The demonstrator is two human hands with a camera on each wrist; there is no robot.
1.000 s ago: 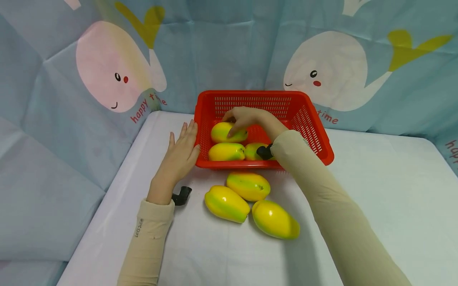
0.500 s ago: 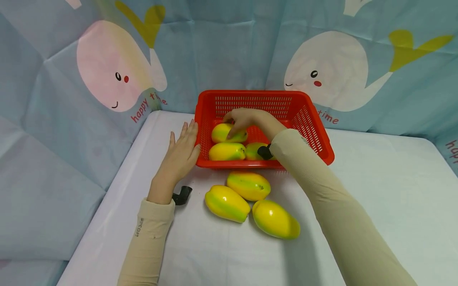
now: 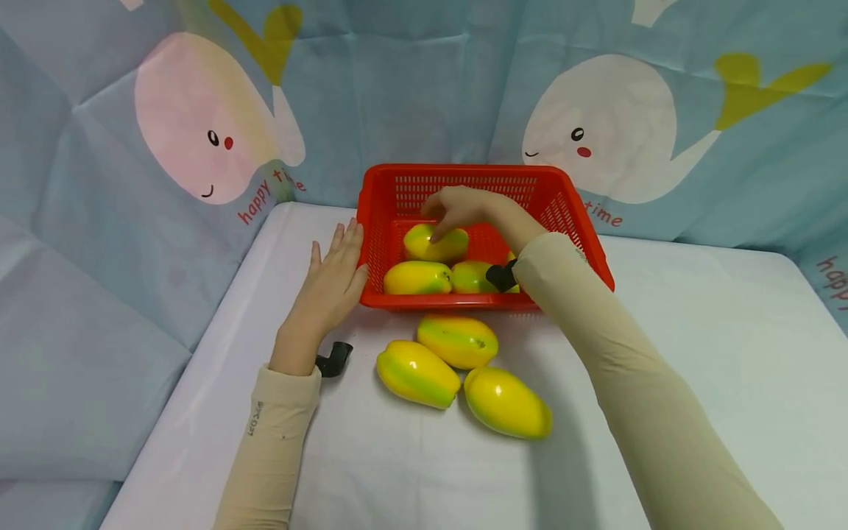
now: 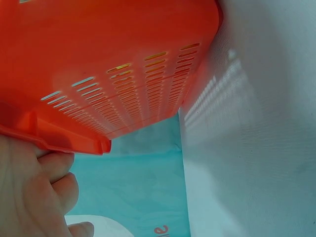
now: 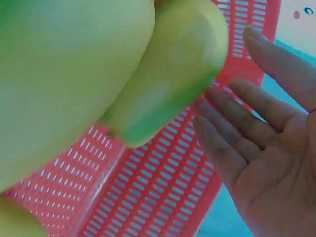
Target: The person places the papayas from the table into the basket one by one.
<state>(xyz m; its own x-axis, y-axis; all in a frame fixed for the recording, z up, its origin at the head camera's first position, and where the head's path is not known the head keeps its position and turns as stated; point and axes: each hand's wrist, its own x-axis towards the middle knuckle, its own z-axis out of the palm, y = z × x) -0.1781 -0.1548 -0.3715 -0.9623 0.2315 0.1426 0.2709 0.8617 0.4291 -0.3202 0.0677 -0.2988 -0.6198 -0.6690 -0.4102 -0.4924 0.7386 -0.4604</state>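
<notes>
Saw the left hand (image 3: 329, 283) laid with straight fingers along the left side of the red basket (image 3: 407, 302). Found the right hand (image 3: 460, 206) within it, with fingers loosely spread — just above the rear fruit (image 3: 447, 248), but could not tell if touching. Noticed front fruits (image 3: 416, 278) by the near wall, and three outer fruits (image 3: 419, 374) close together on the worktop (image 3: 702, 346) — just before the basket.
</notes>
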